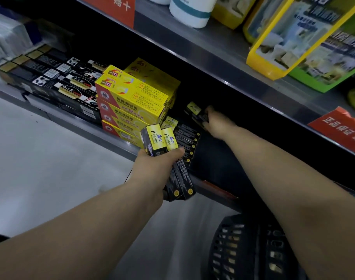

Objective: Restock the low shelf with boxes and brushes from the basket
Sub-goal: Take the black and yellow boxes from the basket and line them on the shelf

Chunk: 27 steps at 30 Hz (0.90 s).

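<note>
Glossy printed cardboard is seen on the yellow boxes point(132, 93) at ten o'clock and on the black-and-yellow boxes point(158, 140) near centre. The low shelf point(81, 129) and the upper shelf point(213, 49) are made of smooth grey metal with a dull sheen. The basket point(243, 249) at five o'clock is moulded in matt black perforated plastic. The floor point(41, 158) at eight o'clock is smooth and pale.

Black-and-yellow boxes point(159, 141), near: "爵士", "Jazz Blues"
Yellow boxes point(132, 98), left: "皮鞋美容膏"; small line, perhaps "SHOE CREAM POLISH"
Red tag point(339, 126), right: "正品保证"
Red sign point(114, 9), far: "赔十"
</note>
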Available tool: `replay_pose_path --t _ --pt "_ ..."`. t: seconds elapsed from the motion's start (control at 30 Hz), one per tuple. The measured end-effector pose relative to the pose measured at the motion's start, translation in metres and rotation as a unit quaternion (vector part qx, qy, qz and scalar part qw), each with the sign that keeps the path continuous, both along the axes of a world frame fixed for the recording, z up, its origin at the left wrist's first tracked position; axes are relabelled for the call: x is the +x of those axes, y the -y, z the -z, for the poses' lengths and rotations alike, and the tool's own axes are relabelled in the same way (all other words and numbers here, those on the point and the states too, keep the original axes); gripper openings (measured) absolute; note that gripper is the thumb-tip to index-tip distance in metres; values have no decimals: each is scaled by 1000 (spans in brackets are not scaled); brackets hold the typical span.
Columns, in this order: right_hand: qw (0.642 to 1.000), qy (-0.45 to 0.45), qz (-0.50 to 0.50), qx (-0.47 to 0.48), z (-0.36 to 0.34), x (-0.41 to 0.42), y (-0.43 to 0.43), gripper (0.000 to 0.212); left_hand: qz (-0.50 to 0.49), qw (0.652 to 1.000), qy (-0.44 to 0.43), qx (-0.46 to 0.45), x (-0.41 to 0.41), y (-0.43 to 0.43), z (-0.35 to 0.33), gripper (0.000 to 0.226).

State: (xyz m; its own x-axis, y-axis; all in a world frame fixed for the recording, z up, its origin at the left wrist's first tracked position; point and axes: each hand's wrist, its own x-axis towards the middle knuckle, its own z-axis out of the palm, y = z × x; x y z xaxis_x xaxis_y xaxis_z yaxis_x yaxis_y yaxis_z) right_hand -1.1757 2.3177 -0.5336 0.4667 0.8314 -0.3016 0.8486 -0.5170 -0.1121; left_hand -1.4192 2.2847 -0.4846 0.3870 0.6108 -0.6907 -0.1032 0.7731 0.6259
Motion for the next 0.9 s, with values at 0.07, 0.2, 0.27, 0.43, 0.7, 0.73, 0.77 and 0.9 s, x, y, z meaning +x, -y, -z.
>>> replay_pose_path --t 0.07,0.2,0.27,0.43,0.7,0.73,0.77,0.9 --pt "1000 1 -21 -15 14 2 -13 39 -4 1000 0 -1 1 -2 1 33" --pt "999 -44 -6 -31 43 -4 -33 40 -2 1000 -11 -4 2 -2 2 39" --pt "996 -76 -6 -36 51 -6 -38 45 0 1000 -15 1 2 -2 3 41" --pt "993 -91 -2 -75 55 -2 -27 58 -11 1000 -22 10 2 -6 4 35" --pt "989 -42 -11 -143 46 -2 -18 71 4 1000 -21 13 1 1 -2 41" --pt "987 -40 -10 -154 46 -2 -19 72 6 1000 -21 15 0 1 -2 40" --pt "986 -38 -10 -160 46 -3 -20 73 8 1000 -21 17 -1 1 -2 37" --pt "987 -22 -18 -157 45 -5 -27 72 -4 1000 -21 20 -6 -1 1 25"
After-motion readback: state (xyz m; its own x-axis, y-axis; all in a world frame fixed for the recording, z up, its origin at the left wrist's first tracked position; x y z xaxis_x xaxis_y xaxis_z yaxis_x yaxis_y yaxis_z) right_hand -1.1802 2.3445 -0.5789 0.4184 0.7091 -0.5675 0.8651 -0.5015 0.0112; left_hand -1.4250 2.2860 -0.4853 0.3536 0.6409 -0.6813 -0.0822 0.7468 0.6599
